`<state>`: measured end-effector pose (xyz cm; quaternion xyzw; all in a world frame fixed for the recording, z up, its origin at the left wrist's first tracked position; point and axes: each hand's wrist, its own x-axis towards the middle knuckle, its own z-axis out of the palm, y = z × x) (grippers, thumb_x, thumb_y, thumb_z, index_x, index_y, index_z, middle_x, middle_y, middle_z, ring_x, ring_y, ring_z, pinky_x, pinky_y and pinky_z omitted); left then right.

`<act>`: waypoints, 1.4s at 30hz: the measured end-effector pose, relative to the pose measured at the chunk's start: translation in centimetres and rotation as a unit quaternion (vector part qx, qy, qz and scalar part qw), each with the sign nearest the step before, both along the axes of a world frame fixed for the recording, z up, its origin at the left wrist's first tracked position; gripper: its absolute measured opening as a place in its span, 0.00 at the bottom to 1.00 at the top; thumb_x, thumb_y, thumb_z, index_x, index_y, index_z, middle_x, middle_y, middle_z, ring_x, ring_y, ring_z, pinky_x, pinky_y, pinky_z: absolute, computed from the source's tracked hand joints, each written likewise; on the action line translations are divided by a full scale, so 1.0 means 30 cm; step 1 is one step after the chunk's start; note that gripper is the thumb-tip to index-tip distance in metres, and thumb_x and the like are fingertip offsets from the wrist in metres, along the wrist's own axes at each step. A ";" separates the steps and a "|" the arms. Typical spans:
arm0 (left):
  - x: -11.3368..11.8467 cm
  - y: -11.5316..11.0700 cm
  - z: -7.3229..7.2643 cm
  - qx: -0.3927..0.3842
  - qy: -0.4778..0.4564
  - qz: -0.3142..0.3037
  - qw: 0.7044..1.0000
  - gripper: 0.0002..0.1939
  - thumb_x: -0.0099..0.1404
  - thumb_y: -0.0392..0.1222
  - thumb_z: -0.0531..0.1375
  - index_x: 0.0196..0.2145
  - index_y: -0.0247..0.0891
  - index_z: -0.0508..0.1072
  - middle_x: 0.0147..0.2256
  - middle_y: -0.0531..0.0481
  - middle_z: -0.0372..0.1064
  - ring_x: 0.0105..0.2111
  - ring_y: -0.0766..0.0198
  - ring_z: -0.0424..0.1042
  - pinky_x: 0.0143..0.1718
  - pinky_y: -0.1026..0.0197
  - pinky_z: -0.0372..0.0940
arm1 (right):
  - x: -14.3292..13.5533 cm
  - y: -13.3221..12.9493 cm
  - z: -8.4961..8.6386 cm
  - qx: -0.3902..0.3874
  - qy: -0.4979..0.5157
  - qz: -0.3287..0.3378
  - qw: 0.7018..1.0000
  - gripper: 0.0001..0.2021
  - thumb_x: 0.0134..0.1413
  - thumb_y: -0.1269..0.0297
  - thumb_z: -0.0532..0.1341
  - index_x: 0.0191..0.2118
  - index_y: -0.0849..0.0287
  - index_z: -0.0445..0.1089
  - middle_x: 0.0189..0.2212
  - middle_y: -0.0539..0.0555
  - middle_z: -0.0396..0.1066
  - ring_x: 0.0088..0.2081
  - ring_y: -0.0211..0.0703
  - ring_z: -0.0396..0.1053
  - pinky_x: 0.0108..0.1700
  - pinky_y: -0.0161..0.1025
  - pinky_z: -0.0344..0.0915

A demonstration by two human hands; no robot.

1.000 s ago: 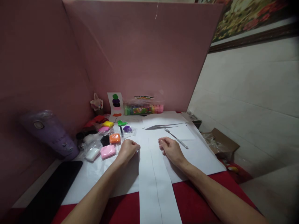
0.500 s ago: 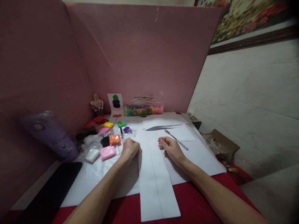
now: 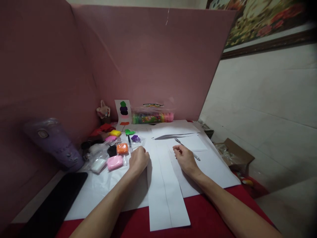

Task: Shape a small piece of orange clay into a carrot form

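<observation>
My left hand (image 3: 139, 160) is closed beside the left edge of a long white paper strip (image 3: 158, 195); its fingertips are hidden. Over on the strip's right side, my right hand (image 3: 186, 160) has its fingers curled together near the fork's handle. Whether anything thin is pinched in either hand does not show. A wavy pencil-like line runs down the strip, whose near end hangs past the table's front edge. The fork (image 3: 177, 140) lies partly behind my right hand. Left of my left hand are bagged clay packs, orange (image 3: 122, 148) and pink (image 3: 115, 162).
A large white sheet (image 3: 213, 172) covers much of the red cloth (image 3: 133, 224). At the left are a purple bottle (image 3: 56, 145) and a black phone-like slab (image 3: 56, 201). Behind stand a coloured-dots card (image 3: 123, 114) and a clear bag of markers (image 3: 152, 117); a cardboard box (image 3: 234, 153) is right.
My right hand has moved slightly right, away from the strip's middle and over part of the fork. My left hand stays nearly in place. The strip's near end sits slightly higher.
</observation>
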<state>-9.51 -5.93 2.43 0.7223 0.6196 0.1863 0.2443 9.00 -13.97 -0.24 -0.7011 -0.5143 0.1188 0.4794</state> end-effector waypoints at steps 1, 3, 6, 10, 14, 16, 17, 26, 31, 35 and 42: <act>-0.001 -0.010 0.004 0.013 0.012 -0.001 1.000 0.11 0.57 0.39 0.53 0.36 0.36 0.73 0.37 0.39 0.74 0.41 0.50 0.71 0.35 0.57 0.60 | 0.003 0.000 0.001 0.001 -0.014 -0.004 1.000 0.10 0.53 0.66 0.53 0.35 0.61 0.71 0.33 0.57 0.73 0.34 0.46 0.70 0.38 0.44 0.64; -0.006 -0.026 0.009 0.030 0.041 -0.013 0.999 0.12 0.58 0.42 0.53 0.37 0.38 0.72 0.41 0.39 0.73 0.44 0.49 0.70 0.37 0.56 0.60 | 0.005 0.000 0.001 0.002 -0.038 -0.003 0.999 0.09 0.52 0.67 0.54 0.33 0.61 0.71 0.35 0.58 0.72 0.35 0.46 0.69 0.40 0.44 0.63; -0.014 -0.038 0.012 0.031 0.071 -0.037 0.996 0.11 0.59 0.44 0.53 0.36 0.39 0.71 0.42 0.41 0.73 0.44 0.49 0.70 0.37 0.56 0.60 | 0.001 -0.005 0.000 -0.006 -0.084 0.032 0.996 0.09 0.54 0.67 0.54 0.33 0.59 0.72 0.35 0.56 0.72 0.34 0.45 0.69 0.38 0.41 0.62; -0.025 -0.044 0.012 0.027 0.061 -0.041 0.997 0.10 0.59 0.44 0.53 0.36 0.39 0.70 0.42 0.42 0.73 0.44 0.51 0.70 0.37 0.57 0.59 | -0.013 -0.017 0.005 -0.001 -0.123 0.057 0.991 0.10 0.56 0.67 0.52 0.34 0.59 0.72 0.33 0.54 0.72 0.34 0.43 0.69 0.37 0.39 0.62; -0.027 -0.055 0.011 0.026 0.043 -0.046 0.998 0.10 0.59 0.42 0.53 0.37 0.37 0.69 0.41 0.41 0.72 0.44 0.52 0.69 0.38 0.58 0.59 | -0.023 -0.025 0.015 -0.006 -0.082 0.054 0.995 0.11 0.58 0.66 0.52 0.33 0.59 0.71 0.28 0.53 0.72 0.31 0.43 0.70 0.35 0.38 0.63; -0.023 -0.062 0.010 0.021 0.039 -0.051 0.998 0.10 0.59 0.41 0.54 0.37 0.37 0.69 0.41 0.40 0.72 0.43 0.52 0.69 0.37 0.58 0.59 | -0.026 -0.025 0.016 -0.012 -0.043 0.071 0.997 0.11 0.58 0.65 0.52 0.33 0.59 0.71 0.25 0.51 0.71 0.29 0.42 0.71 0.33 0.38 0.64; -0.021 -0.065 0.010 0.019 0.038 -0.053 0.998 0.10 0.59 0.41 0.54 0.37 0.37 0.69 0.41 0.40 0.72 0.42 0.52 0.69 0.37 0.58 0.59 | -0.028 -0.026 0.015 -0.013 -0.023 0.078 0.997 0.11 0.58 0.65 0.52 0.33 0.59 0.71 0.25 0.51 0.71 0.29 0.42 0.72 0.32 0.37 0.64; -0.034 -0.053 0.033 0.078 -0.052 -0.022 0.995 0.09 0.58 0.45 0.55 0.30 0.37 0.70 0.29 0.44 0.71 0.33 0.53 0.70 0.31 0.57 0.57 | -0.029 -0.027 0.013 0.026 0.005 0.092 0.995 0.09 0.58 0.64 0.54 0.35 0.60 0.71 0.30 0.54 0.73 0.32 0.43 0.73 0.32 0.38 0.67; -0.037 -0.036 0.051 -0.059 -0.486 -0.045 0.871 0.08 0.47 0.30 0.59 0.27 0.35 0.66 0.26 0.51 0.67 0.25 0.67 0.67 0.25 0.66 0.58 | -0.032 -0.032 0.020 0.082 -0.057 0.078 0.992 0.09 0.59 0.65 0.54 0.35 0.59 0.71 0.33 0.55 0.72 0.34 0.44 0.71 0.32 0.39 0.66; -0.034 -0.064 0.065 -0.193 -0.594 -0.100 0.774 0.10 0.52 0.34 0.63 0.33 0.33 0.67 0.31 0.44 0.72 0.26 0.65 0.71 0.24 0.67 0.62 | -0.064 -0.056 0.034 0.142 -0.086 0.120 0.979 0.08 0.60 0.67 0.54 0.37 0.58 0.71 0.32 0.54 0.71 0.34 0.43 0.69 0.34 0.39 0.65; -0.019 -0.106 0.050 -0.303 -0.597 -0.199 0.716 0.13 0.57 0.41 0.64 0.37 0.29 0.73 0.28 0.48 0.70 0.20 0.74 0.65 0.19 0.72 0.59 | -0.117 -0.100 0.052 0.229 -0.128 0.196 0.945 0.08 0.59 0.72 0.55 0.42 0.58 0.68 0.36 0.56 0.71 0.37 0.42 0.68 0.38 0.40 0.65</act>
